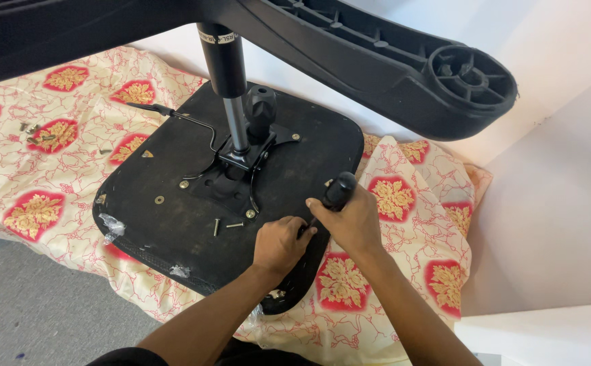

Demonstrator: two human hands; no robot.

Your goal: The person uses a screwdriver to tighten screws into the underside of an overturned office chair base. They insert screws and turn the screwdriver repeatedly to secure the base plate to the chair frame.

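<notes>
While gripped, screwdriver [336, 193] on seat underside [173, 224].

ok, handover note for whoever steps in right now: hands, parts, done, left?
Right hand: gripping the black screwdriver handle, tip down at the near edge of the upturned seat base.
Left hand: on the seat beside the tip, steadying.
Parts: two loose screws on the seat; more hardware on the patterned sheet.
Done: centre mechanism plate shows bolts, gas column fitted.
Left: the near-edge fastening and loose screws, apparently.

L hand [280, 242] curled, R hand [351, 218] fisted, adjacent.
</notes>
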